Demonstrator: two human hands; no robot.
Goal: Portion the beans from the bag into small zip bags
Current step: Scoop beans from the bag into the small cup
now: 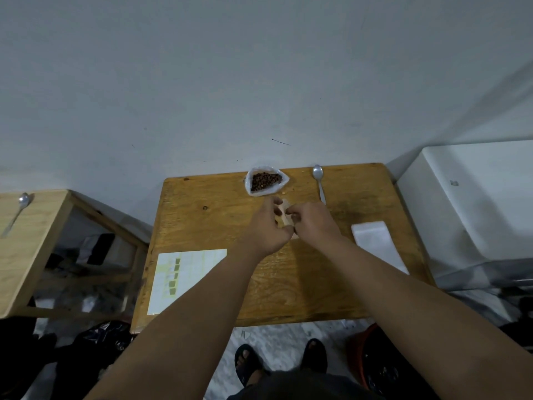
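On the table [202,220], the left hand [266,229] pinches the left edge of a small zip bag [284,216] with curled fingers, and the right hand [313,223] pinches its right edge. The bag's long axis points away from the person, toward the open bag of beans [265,182] just beyond the fingertips. The left hand is nearer the beans. The spoon [319,183] lies beyond the right hand.

Both arms outstretched, left hand [266,226] and right hand [313,223] close together, fingers [272,202] pinching
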